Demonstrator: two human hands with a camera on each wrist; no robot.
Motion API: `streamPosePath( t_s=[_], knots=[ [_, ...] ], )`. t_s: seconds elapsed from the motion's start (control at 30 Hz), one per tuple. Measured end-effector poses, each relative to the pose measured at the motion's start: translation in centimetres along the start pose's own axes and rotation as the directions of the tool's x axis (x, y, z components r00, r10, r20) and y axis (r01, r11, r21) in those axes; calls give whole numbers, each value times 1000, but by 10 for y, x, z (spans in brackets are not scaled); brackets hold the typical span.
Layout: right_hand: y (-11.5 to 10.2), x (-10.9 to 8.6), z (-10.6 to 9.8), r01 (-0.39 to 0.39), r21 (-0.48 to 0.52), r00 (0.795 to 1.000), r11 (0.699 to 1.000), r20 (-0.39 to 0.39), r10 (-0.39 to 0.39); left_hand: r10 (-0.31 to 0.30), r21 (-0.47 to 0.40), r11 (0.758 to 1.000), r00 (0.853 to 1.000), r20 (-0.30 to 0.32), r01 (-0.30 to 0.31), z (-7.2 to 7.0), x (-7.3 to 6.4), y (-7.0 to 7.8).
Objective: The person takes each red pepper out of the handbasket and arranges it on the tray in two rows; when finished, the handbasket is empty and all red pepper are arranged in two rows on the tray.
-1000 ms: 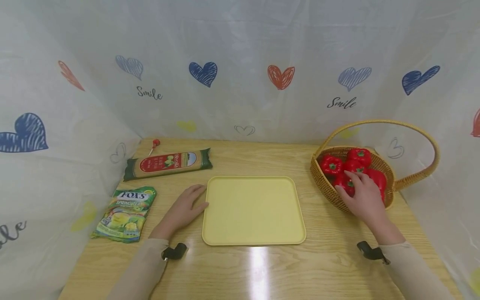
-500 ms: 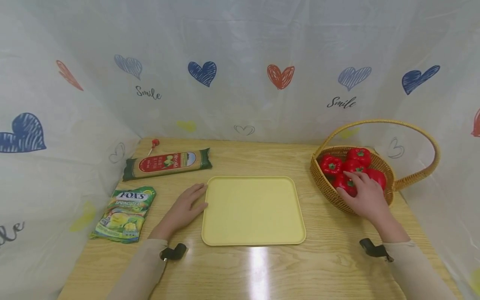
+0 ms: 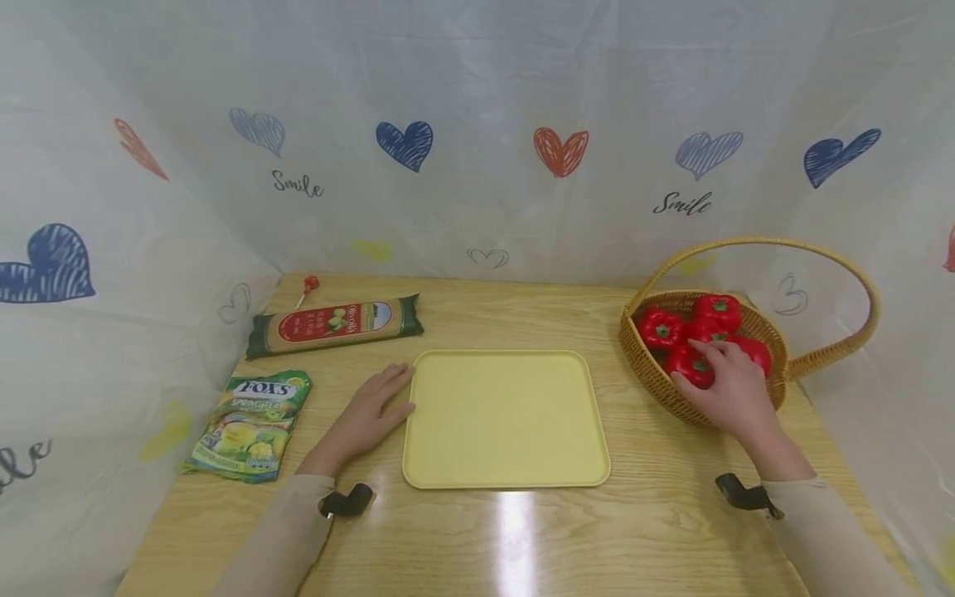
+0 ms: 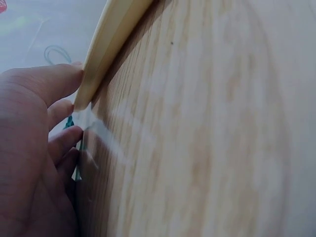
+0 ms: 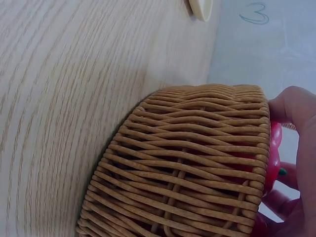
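My right hand [image 3: 734, 396] reaches over the near rim of a wicker basket [image 3: 643, 358] on the right. Its thumb and fingers bend round a red bell pepper [image 3: 688, 367], which still lies among several others. In the right wrist view this pepper [image 5: 273, 165] shows past the basket's woven side [image 5: 173, 163], between thumb and fingers; part of it is hidden. At the left edge of a yellow tray [image 3: 507, 419] lies my left hand [image 3: 364, 416], fingers extended. The left wrist view has its thumb against the tray's rim [image 4: 101, 54].
Left of the tray lies a green bag of Fox's candy [image 3: 249, 427]. Behind it are a long pasta packet [image 3: 336, 326] and a red lollipop [image 3: 309, 284]. The basket's tall handle [image 3: 761, 242] arches up. A heart-printed curtain [image 3: 477, 207] borders the table.
Over the last second my right hand shifts slightly right and settles round the pepper. My left hand stays at the tray's edge.
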State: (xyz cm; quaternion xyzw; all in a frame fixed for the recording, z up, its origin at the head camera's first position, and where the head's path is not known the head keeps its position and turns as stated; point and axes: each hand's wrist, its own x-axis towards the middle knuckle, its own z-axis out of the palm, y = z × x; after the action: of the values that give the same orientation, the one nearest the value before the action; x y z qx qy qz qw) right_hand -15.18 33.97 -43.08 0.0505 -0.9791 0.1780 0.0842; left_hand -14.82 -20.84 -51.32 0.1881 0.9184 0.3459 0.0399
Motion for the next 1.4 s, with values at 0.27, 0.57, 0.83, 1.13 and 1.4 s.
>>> streamPosePath(
  t_s=[0.27,0.57,0.83,1.13,1.4],
  knots=[
    [-1,0,-1,-11,1,1000,1000,-17,11,-5,-15,1000,1000,-3,5,0,0,0],
    [-1,1,-4,-29,7,998,1000,-47,29,-10,-14,1000,1000,0,10,0,0,2],
    [-1,-1,-6,-39,42,999,998,-35,40,-9,-16,1000,1000,2,9,0,0,1],
    [1,0,-8,-2,65,1000,998,19,1,-7,-7,1000,1000,5,7,0,-1,-1],
    [3,1,-6,13,71,1000,997,27,-15,3,-12,1000,1000,14,-3,-1,0,0]
  ],
)
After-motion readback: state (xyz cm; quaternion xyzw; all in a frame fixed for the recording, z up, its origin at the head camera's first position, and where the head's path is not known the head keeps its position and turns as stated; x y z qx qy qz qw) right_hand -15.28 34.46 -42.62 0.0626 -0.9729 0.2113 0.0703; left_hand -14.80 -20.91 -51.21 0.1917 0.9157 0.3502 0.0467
